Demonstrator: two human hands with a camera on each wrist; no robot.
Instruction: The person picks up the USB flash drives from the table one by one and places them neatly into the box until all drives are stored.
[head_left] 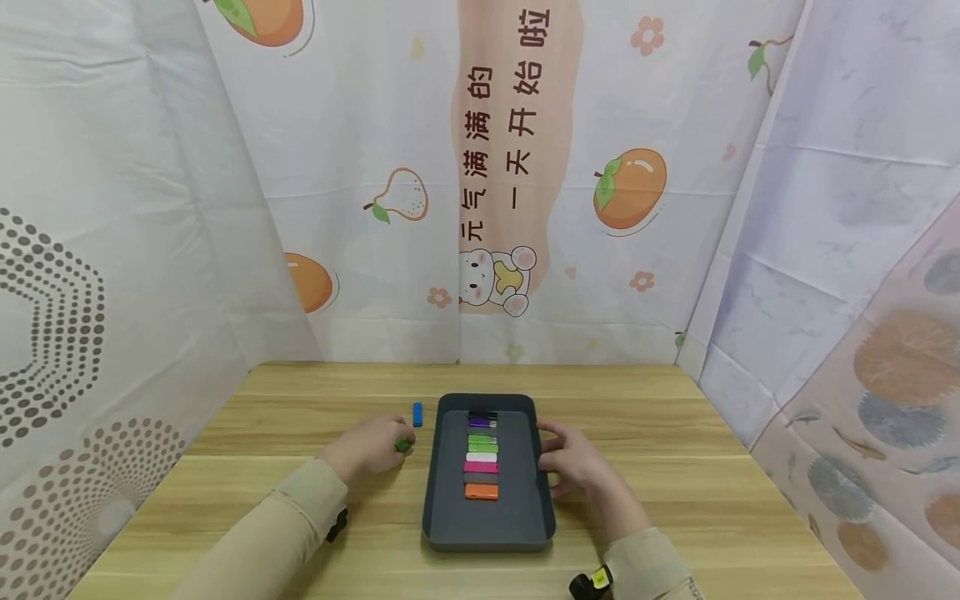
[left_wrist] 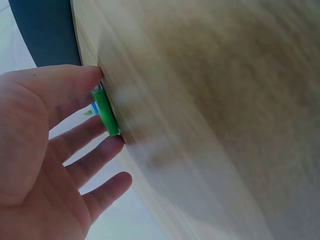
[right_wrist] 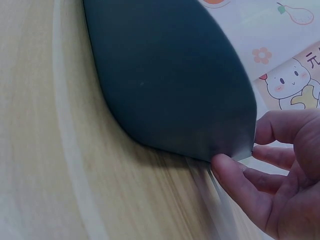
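Note:
In the head view my left hand, left of the tray, holds a small green stick close over the table. The left wrist view shows the thumb and fingertips pinching this green stick, which has a silver end. A similar blue stick lies on the table just beyond that hand. The dark grey tray has my right hand at its right side. Seen from the right wrist, the thumb lies on the outer wall and the other fingertips reach the edge.
Inside the tray a column of small coloured sticks runs front to back: an orange stick, a pink stick, a white stick and several others. A printed curtain hangs behind the wooden table.

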